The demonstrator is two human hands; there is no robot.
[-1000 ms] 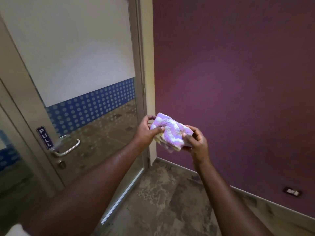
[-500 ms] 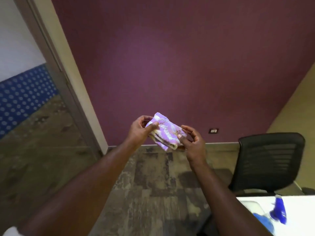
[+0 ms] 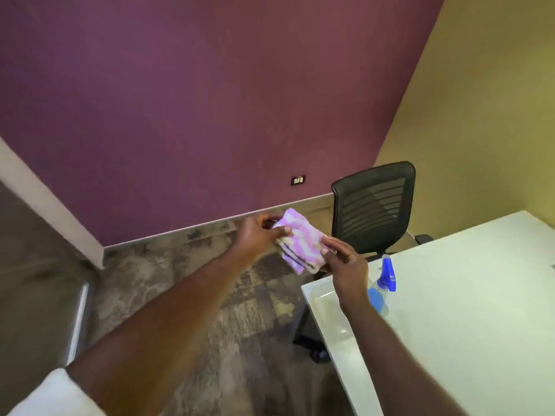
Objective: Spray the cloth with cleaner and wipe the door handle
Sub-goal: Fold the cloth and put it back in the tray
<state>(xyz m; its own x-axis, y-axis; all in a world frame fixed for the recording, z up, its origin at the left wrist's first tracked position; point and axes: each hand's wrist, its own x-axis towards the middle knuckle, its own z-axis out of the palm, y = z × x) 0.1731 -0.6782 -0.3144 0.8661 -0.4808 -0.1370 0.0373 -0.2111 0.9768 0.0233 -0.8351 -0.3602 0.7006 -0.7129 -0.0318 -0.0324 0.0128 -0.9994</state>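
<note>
A folded purple-and-white cloth [image 3: 300,243] is held in front of me between both hands. My left hand [image 3: 258,235] pinches its upper left end. My right hand [image 3: 345,265] touches its lower right edge with the fingertips. A spray bottle [image 3: 383,283] with a blue trigger head and blue liquid stands on the white table [image 3: 468,295], just right of my right wrist, which hides part of it. The door and its handle are out of view.
A black mesh office chair [image 3: 372,205] stands at the table's far end against the yellow wall. A purple wall with a socket [image 3: 298,180] faces me. A door frame edge [image 3: 45,202] shows at the left. Patterned carpet [image 3: 192,280] covers the floor.
My view has swung right, away from the door and its handle, toward the table; the chair, table and spray bottle came into view. Both hands kept hold of the cloth.
</note>
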